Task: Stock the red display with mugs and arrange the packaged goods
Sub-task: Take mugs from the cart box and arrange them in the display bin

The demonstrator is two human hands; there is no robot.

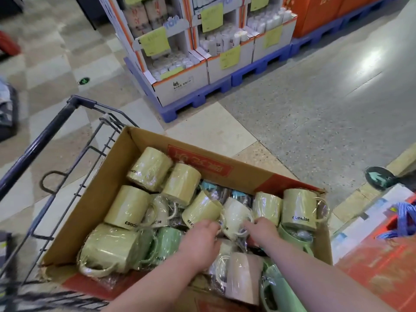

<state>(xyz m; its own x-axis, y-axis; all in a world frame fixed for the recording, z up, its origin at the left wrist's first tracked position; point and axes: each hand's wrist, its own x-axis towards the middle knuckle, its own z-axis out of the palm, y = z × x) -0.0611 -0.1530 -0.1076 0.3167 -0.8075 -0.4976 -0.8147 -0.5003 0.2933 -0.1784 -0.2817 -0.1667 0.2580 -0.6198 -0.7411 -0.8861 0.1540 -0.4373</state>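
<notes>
Left hand (200, 242) and right hand (262, 230) reach into the cardboard box (108, 199) of wrapped mugs (149, 168) on a blue cart (45, 136). The right fingers lie nearly straight on a cream mug (235, 216). The left's grip is hidden, perhaps curled. Far off, white displays (180, 52) stand on blue pallets (247, 73) over the grey floor (315, 109).

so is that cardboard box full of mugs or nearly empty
Fairly full: the open cardboard box holds many plastic-wrapped mugs, most lying on their sides and hiding nearly all its bottom.

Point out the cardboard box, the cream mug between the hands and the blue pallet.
cardboard box (101, 188): head view, bare left wall.
cream mug (235, 213): head view, wrapped side.
blue pallet (168, 114): head view, near corner.
</notes>
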